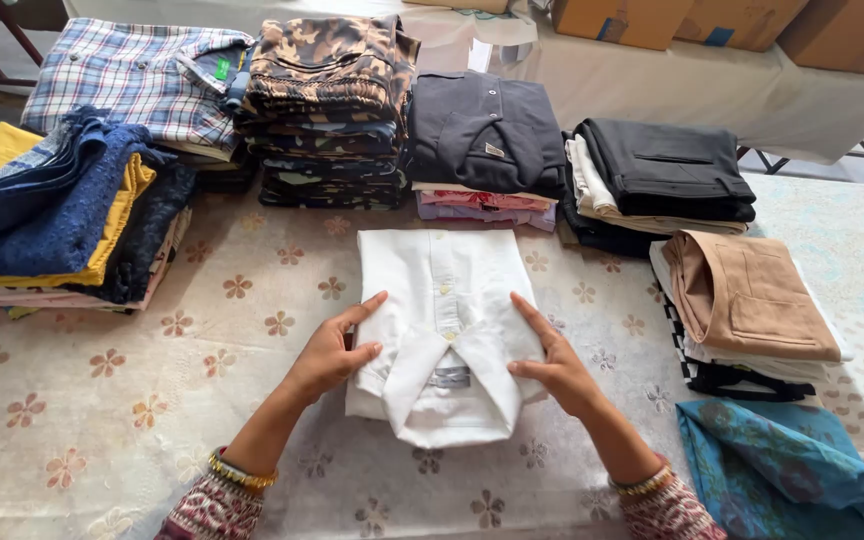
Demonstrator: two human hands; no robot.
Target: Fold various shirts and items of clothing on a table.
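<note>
The white shirt [447, 330] lies folded on the counter [132, 400] — left hand [330, 352] and right hand [552, 362], fingers spread, flank it — only stacking seems left.

A table covered by a cream cloth with brown flower prints [252, 330] carries a folded white shirt [447, 320] at its middle. Behind it lie a plaid shirt stack [132, 80], a camouflage pile [327, 110], a dark shirt stack [482, 135] and black trousers [667, 170]. A blue-and-yellow pile [52, 210] lies left; tan trousers [747, 295] and a teal cloth [782, 470] right.
</note>
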